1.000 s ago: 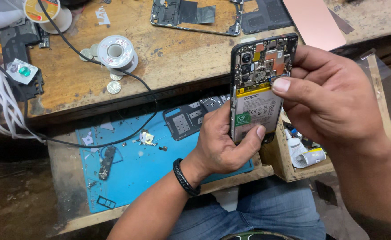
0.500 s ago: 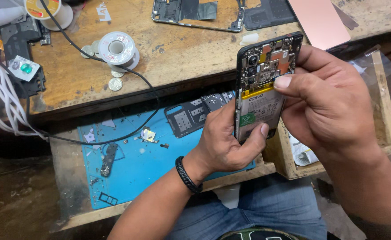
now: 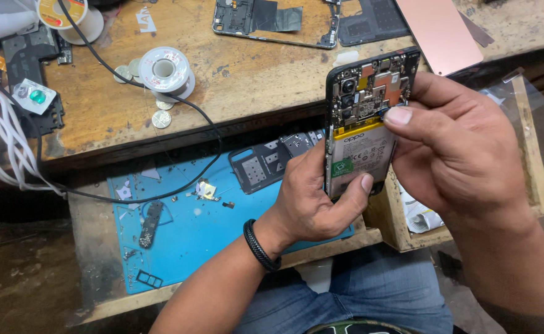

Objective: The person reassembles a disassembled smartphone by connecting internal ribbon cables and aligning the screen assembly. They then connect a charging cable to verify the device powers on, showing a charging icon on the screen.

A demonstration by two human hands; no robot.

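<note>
Black opened phone (image 3: 365, 124) standing upright, long axis vertical, left hand (image 3: 321, 198) gripping its lower half, right hand (image 3: 457, 142) curled, thumb pressing from the right.

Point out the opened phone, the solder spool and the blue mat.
Opened phone (image 3: 362, 154): head view, on its battery.
Solder spool (image 3: 165, 71): head view, on its top flange.
Blue mat (image 3: 191, 238): head view, on a bare patch.

Worn wooden bench (image 3: 253, 74) carries solder spool (image 3: 164, 71), coins (image 3: 161, 119), phone frames (image 3: 272, 21).
</note>
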